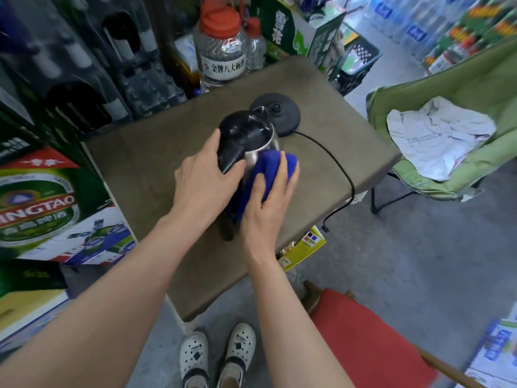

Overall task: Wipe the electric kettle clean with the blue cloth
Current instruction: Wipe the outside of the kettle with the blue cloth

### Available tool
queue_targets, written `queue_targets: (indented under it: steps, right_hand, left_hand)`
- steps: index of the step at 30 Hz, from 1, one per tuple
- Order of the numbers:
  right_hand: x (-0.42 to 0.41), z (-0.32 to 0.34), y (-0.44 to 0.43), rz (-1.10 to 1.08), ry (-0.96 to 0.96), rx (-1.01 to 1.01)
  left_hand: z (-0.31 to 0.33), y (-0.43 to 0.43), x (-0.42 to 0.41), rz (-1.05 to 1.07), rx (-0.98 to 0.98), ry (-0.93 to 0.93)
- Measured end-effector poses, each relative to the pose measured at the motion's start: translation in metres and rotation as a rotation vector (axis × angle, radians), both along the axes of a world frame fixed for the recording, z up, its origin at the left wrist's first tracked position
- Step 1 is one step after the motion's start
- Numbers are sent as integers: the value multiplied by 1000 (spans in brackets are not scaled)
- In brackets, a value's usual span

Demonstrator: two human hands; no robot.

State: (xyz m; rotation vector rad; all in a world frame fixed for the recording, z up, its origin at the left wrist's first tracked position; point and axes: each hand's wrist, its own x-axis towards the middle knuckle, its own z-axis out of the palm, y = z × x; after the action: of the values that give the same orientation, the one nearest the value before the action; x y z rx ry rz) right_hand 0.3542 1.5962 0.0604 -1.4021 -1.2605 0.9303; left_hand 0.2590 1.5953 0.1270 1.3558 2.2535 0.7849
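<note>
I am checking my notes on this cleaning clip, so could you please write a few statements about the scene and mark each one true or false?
1. The right hand presses the blue cloth against the kettle. True.
2. The kettle sits docked on its round base. False: it stands on the table beside the base, in front of it.
3. The left hand steadies the kettle near its black lid. True.
4. The base's power cord is coiled on the table. False: it runs over the table's edge and hangs down.
5. A white cloth lies on the green chair. True.
</note>
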Motion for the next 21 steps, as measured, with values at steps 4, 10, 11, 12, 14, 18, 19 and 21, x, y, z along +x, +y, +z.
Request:
queue_targets:
  steps: [4,10,11,12,14,18,19,21]
  right_hand:
    - [8,-3,15,-40,-19,-54]
    - [42,-20,57,-79,295,-486]
    - [47,-19,59,-64,308,-505]
    - [50,-15,58,-49,295,-497]
    - [53,-7,52,-33,267,-416]
    - [45,-4,40,-39,246,-230]
    - [43,-5,42,-59,252,-239]
    - [43,-11,53,-73,275,-320]
  left_hand:
    - [2,-8,-3,-35,9,-45]
    - [-4,-14,-24,-206,19,-12]
    - [-7,-16,-28,-243,8,-18]
    - [-9,-17,-32,-274,2,-25]
    - [-13,-14,-40,-317,2,-18]
    - [-15,-6,-51,-381,5,-5]
    - [-16,-5,-52,-390,3,-13]
    - [-18,-5,-54,-402,4,-33]
